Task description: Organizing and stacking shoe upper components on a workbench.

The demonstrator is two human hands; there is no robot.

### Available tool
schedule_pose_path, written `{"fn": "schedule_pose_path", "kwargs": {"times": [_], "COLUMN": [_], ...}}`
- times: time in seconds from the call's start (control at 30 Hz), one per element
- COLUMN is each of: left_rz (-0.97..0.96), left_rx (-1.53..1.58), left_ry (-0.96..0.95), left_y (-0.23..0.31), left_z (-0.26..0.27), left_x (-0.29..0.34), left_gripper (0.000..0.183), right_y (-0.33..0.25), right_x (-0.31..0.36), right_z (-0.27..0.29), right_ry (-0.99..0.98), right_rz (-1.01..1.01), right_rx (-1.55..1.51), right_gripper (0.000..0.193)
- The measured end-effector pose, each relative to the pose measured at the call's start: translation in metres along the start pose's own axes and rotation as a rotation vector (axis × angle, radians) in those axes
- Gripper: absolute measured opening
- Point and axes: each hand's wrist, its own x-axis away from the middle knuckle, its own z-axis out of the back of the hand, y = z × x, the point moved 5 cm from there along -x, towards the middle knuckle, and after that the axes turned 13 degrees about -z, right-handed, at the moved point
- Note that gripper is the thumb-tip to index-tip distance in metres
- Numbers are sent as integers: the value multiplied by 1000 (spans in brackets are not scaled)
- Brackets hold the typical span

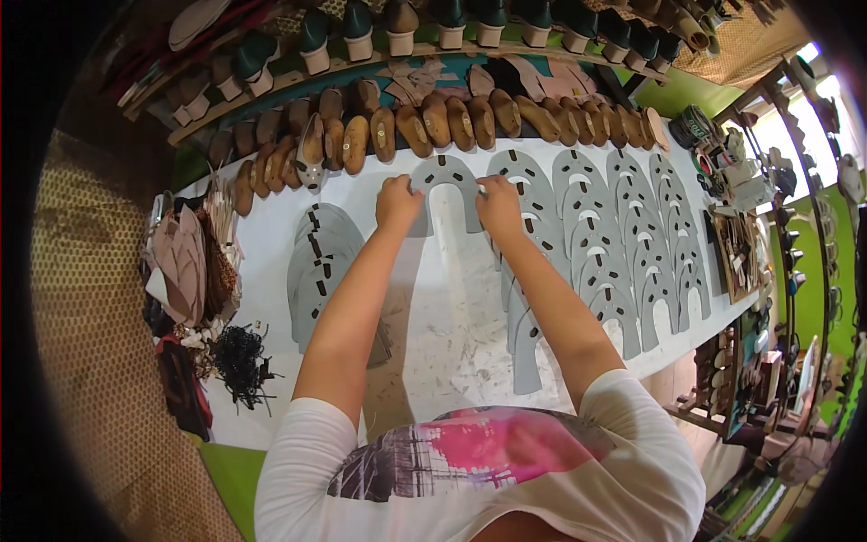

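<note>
A grey U-shaped shoe upper piece (444, 169) with small dark patches lies at the far middle of the white table, its curve facing away from me. My left hand (398, 204) is closed at the outer edge of its left leg, the fingers curled in. At the right leg, my right hand (499, 206) pinches the edge between thumb and fingers. Left of my left forearm, similar grey pieces (312, 262) lie in an overlapping pile. To the right, more such grey uppers (591, 244) are laid out in overlapping columns, with my right forearm passing over the nearest column.
Wooden shoe lasts (411, 131) line the table's far edge, below a shelf of green lasts (453, 14). Leather scraps (185, 266) and a black tangle of strips (242, 361) sit at the left. A can (694, 126) and a wooden tray (736, 253) stand at the right.
</note>
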Motion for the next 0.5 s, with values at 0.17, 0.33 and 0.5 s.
{"fn": "schedule_pose_path", "kwargs": {"times": [0.17, 0.33, 0.5], "left_rz": [-284, -305, -241], "left_rx": [-505, -538, -519], "left_ry": [-127, -111, 159], "left_y": [37, 40, 36], "left_z": [6, 38, 110], "left_x": [28, 64, 119], "left_gripper": [36, 32, 26], "right_y": [-18, -58, -106], "right_x": [26, 58, 122], "right_z": [-9, -8, -28], "right_ry": [8, 158, -259], "right_rz": [177, 265, 347], "right_rx": [238, 302, -85], "right_gripper": [27, 26, 26]}}
